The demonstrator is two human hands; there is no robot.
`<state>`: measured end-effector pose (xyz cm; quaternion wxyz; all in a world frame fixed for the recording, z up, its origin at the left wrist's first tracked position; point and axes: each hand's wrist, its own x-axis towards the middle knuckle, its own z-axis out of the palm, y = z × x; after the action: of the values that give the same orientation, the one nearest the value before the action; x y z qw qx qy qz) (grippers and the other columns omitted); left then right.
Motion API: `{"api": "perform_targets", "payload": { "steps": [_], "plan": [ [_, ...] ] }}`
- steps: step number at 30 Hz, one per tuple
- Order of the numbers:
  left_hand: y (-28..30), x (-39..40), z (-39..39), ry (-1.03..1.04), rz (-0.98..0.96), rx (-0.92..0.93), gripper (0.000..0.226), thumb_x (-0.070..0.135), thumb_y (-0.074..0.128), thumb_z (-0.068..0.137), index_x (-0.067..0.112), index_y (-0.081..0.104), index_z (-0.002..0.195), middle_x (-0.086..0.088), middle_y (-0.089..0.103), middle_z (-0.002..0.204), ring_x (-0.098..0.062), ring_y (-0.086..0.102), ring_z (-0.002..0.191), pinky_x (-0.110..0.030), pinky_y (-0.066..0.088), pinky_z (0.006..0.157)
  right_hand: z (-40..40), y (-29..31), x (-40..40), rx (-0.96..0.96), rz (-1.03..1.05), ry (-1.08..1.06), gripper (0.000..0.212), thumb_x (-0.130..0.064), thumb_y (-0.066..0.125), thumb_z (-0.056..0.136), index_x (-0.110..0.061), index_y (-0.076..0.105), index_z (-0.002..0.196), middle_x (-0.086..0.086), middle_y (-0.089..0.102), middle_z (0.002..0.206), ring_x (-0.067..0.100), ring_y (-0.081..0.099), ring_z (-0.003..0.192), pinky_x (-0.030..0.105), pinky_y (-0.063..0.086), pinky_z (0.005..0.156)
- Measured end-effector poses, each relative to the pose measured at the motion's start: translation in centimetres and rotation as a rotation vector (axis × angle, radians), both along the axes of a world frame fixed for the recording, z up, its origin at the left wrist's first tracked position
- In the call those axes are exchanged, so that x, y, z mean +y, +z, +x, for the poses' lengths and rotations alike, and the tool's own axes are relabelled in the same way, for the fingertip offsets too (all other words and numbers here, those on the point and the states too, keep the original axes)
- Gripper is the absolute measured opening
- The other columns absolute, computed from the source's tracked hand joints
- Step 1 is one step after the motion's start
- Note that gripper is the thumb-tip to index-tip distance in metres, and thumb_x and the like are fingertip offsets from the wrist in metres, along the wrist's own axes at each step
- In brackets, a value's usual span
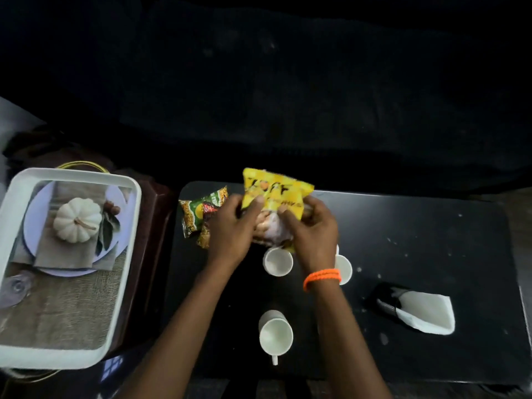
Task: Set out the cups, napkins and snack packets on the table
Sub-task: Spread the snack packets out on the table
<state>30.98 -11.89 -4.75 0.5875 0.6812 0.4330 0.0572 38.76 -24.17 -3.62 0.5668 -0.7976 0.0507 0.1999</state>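
Note:
A yellow snack packet (275,194) is held up over the far middle of the black table (417,240); my left hand (234,226) grips its left side and my right hand (312,228), with an orange band on the wrist, grips its right side. Two smaller green and brown snack packets (198,216) lie to the left of my left hand. One white cup (277,262) stands just below the packet, a second cup (344,269) is partly hidden behind my right wrist, and a third cup (275,332) stands near the front edge. A white napkin (426,312) sits in a dark holder at the right.
A white tray (123,254) printed with a pumpkin place setting rests on a dark brown stand (152,214) to the left of the table. Beyond the table's far edge everything is dark. Pale specks dot the right part of the tabletop.

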Motion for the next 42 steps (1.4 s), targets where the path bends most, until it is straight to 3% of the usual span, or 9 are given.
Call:
{"api": "perform_targets", "payload": {
  "steps": [6, 10, 15, 18, 23, 30, 33, 37, 42],
  "plan": [
    [-3.5, -2.2, 8.4, -0.32, 0.011, 0.205, 0.032, 0.04, 0.065, 0.098, 0.013, 0.065, 0.114, -0.008, 0.075, 0.112, -0.03, 0.071, 0.106, -0.037, 0.052, 0.086, 7.6, -4.4, -2.9, 0.057, -0.294, -0.024, 0.045, -0.025, 0.084, 0.083, -0.013, 0.066, 0.122, 0.013, 0.077, 0.102, 0.027, 0.074, 0.091, 0.045, 0.063, 0.086],
    [-6.1, -2.8, 8.1, -0.373, 0.208, 0.349, 0.054, 0.041, 0.071, 0.095, 0.01, 0.051, 0.134, -0.017, 0.066, 0.13, -0.039, 0.065, 0.118, -0.045, 0.054, 0.095, 8.1, -6.9, -4.0, -0.005, -0.463, 0.191, 0.061, -0.021, 0.088, 0.08, -0.009, 0.061, 0.132, 0.018, 0.069, 0.123, 0.031, 0.068, 0.106, 0.034, 0.054, 0.092],
    [-7.6, -3.2, 7.1, -0.494, 0.495, 0.126, 0.053, 0.025, 0.081, 0.088, 0.023, 0.057, 0.135, -0.007, 0.053, 0.127, -0.026, 0.059, 0.11, -0.039, 0.055, 0.086, 7.1, -7.9, -4.9, -0.211, -0.539, 0.356, 0.072, -0.014, 0.089, 0.074, -0.01, 0.058, 0.14, 0.015, 0.053, 0.141, 0.035, 0.059, 0.124, 0.039, 0.05, 0.102],
    [-8.2, -3.3, 7.2, -0.685, 0.53, 0.147, 0.066, 0.021, 0.08, 0.088, 0.023, 0.055, 0.149, -0.005, 0.053, 0.145, -0.026, 0.048, 0.132, -0.04, 0.048, 0.107, 6.9, -8.1, -4.7, -0.188, -0.593, 0.497, 0.085, -0.012, 0.088, 0.075, -0.007, 0.047, 0.15, 0.015, 0.045, 0.155, 0.036, 0.052, 0.135, 0.041, 0.047, 0.109],
    [-8.6, -3.3, 7.7, -0.75, 0.473, 0.221, 0.073, 0.017, 0.075, 0.094, 0.018, 0.042, 0.159, -0.005, 0.043, 0.164, -0.028, 0.036, 0.15, -0.038, 0.031, 0.121, 7.2, -8.0, -4.1, -0.165, -0.685, 0.543, 0.073, -0.012, 0.083, 0.08, -0.005, 0.049, 0.145, 0.019, 0.055, 0.138, 0.04, 0.06, 0.12, 0.041, 0.053, 0.095],
    [-7.0, -3.1, 8.3, -0.817, 0.439, 0.294, 0.076, 0.015, 0.074, 0.095, 0.016, 0.036, 0.161, -0.008, 0.041, 0.166, -0.031, 0.038, 0.151, -0.043, 0.035, 0.122, 7.7, -7.2, -3.8, -0.098, -0.745, 0.572, 0.069, -0.016, 0.084, 0.082, -0.006, 0.051, 0.142, 0.02, 0.054, 0.137, 0.04, 0.058, 0.123, 0.043, 0.051, 0.101],
    [-5.0, -2.7, 7.4, -0.711, 0.484, 0.162, 0.055, 0.011, 0.069, 0.098, 0.014, 0.055, 0.15, -0.011, 0.055, 0.154, -0.03, 0.05, 0.142, -0.042, 0.043, 0.116, 6.9, -6.1, -3.2, -0.217, -0.727, 0.473, 0.069, -0.016, 0.082, 0.082, -0.008, 0.052, 0.143, 0.02, 0.052, 0.142, 0.039, 0.052, 0.126, 0.044, 0.05, 0.101],
    [-3.2, -0.5, 2.7, -0.188, 0.629, -0.021, 0.03, 0.015, 0.061, 0.101, 0.014, 0.069, 0.13, -0.006, 0.069, 0.122, -0.024, 0.062, 0.114, -0.037, 0.051, 0.096, 4.0, -4.3, 0.1, -0.169, -0.485, 0.408, 0.051, -0.015, 0.084, 0.077, -0.01, 0.068, 0.125, 0.014, 0.071, 0.12, 0.032, 0.067, 0.109, 0.036, 0.054, 0.093],
    [-5.7, 2.8, -3.9, 0.234, 0.371, 0.226, 0.033, 0.021, 0.061, 0.102, 0.009, 0.063, 0.133, -0.016, 0.063, 0.128, -0.033, 0.064, 0.117, -0.042, 0.052, 0.095, -0.6, -4.6, 4.7, 0.054, -0.4, 0.712, 0.05, -0.029, 0.092, 0.073, -0.011, 0.072, 0.116, 0.011, 0.077, 0.113, 0.027, 0.072, 0.104, 0.025, 0.051, 0.084]
  ]
}}
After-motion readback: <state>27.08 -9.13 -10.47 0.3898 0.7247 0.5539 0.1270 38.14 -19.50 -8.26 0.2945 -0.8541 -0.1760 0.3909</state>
